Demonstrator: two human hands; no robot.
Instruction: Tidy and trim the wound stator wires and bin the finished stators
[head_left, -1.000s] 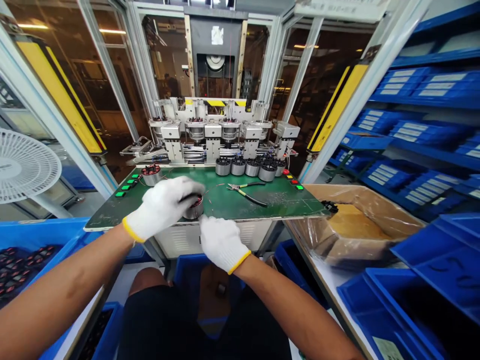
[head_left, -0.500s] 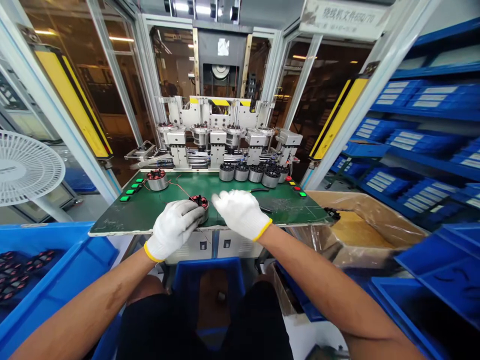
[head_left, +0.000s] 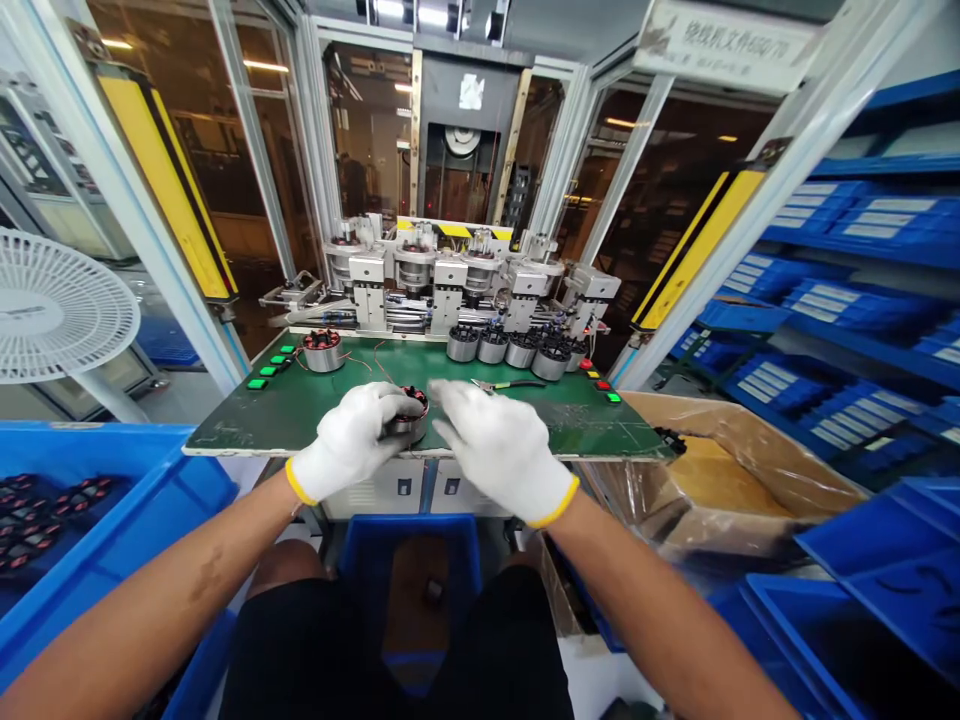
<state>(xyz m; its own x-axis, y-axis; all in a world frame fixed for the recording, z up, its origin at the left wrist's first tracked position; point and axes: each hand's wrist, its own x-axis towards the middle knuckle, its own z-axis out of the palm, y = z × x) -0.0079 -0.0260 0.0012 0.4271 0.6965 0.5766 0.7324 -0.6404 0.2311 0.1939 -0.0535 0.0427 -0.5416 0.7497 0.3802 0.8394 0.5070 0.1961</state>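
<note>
L gloved hand (head_left: pixel 352 440) is holding a wire-wound metal ring (head_left: pixel 411 433) near front edge of green surface (head_left: pixel 600 428); R gloved hand (head_left: pixel 501 440) is hovering just beside, can't tell its grip (blur). Apparently steadying step; next move's prob. needing firm L hold.

My left hand (head_left: pixel 351 440) and right hand (head_left: pixel 499 445) wear matt, knitted cloth. The cylinder (head_left: pixel 414 433) I hold has a smooth metal side; the tabletop (head_left: pixel 600 425) looks scuffed, the blue bin (head_left: pixel 187 482) glossy plastic, the box (head_left: pixel 690 410) matt cardboard with shiny clear film (head_left: pixel 814 475).
</note>
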